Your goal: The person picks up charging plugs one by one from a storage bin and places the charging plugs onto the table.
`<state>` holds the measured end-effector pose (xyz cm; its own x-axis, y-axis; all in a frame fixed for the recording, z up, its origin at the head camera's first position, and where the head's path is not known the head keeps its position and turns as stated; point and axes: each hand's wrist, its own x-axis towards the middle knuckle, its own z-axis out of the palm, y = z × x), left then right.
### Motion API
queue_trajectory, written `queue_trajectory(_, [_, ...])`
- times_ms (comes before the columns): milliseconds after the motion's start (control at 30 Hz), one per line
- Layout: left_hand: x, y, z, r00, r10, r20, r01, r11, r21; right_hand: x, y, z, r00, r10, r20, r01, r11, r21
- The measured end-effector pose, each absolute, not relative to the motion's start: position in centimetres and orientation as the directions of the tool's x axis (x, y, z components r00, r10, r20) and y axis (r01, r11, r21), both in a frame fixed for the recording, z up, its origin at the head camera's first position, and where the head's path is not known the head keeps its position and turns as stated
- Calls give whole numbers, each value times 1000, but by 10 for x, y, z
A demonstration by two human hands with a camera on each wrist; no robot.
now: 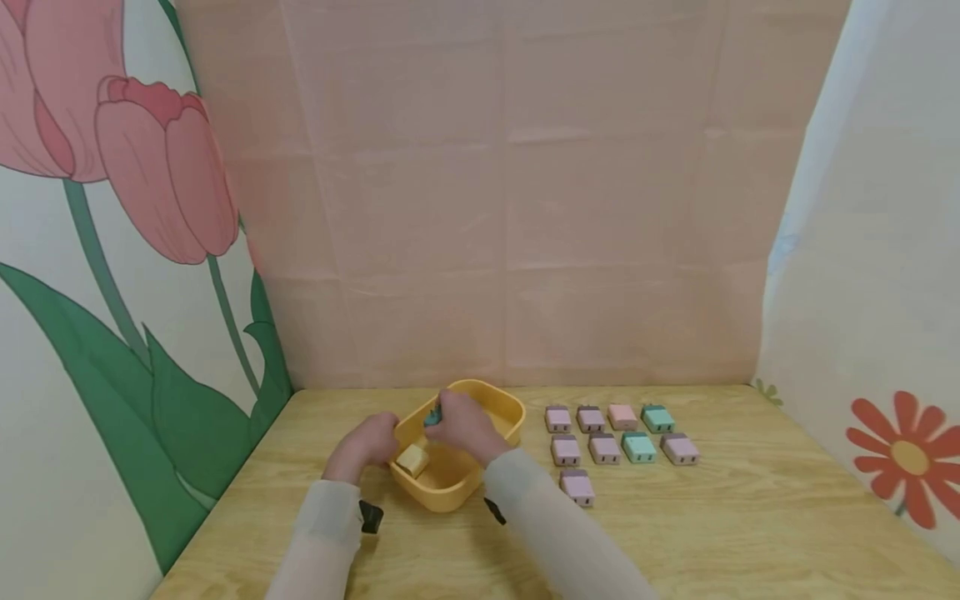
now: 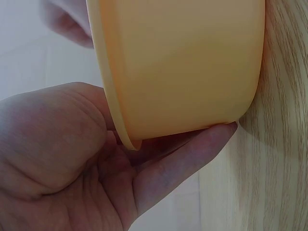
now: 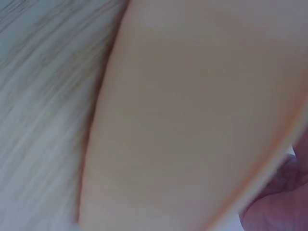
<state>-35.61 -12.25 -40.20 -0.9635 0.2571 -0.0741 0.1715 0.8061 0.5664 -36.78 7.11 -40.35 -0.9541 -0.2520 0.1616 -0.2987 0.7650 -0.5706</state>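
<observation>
A yellow plastic basin [image 1: 442, 498] stands on the table with a cream-yellow charger plug [image 1: 412, 460] inside it, near the left wall. My left hand [image 1: 372, 439] grips the basin's left rim. In the left wrist view, that hand [image 2: 86, 159] has its thumb at the rim and its fingers against the outer wall. Over the basin, my right hand [image 1: 467, 423] pinches a dark teal charger plug [image 1: 432, 416], partly hidden by the fingers. The right wrist view is mostly filled by the basin's outer wall [image 3: 183, 106], with part of the right hand [image 3: 276, 209] at the edge.
Right of the basin, several charger plugs lie in loose rows: lilac ones [image 1: 566, 451], a pink one [image 1: 622, 417] and mint-green ones [image 1: 639, 447]. A pink sheet [image 1: 502, 208] hangs behind the wooden table [image 1: 712, 533]. Flower-printed panels stand left and right.
</observation>
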Motion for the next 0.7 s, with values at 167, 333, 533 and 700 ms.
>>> queue_trajectory(167, [-356,-122,-403,-966,249,-71,168,813,557,-365,78,-396,-940,-234,250,-341,716,-609])
queue_trajectory(333, [-357,-122,-402,-967,241,-85,157,820,550,-359,85,-387,-932,-210,294,-352,711,-608])
queue_trajectory(533, [-357,-121,-403,-965,251,-78,173,831,529,-349,94,-380,-933,-174,315,-343,696,-631])
queue_trajectory(700, [-357,-121,-404,-963,261,-65,187,822,537,-336,103,-376,-934,-142,328,-333,678,-655])
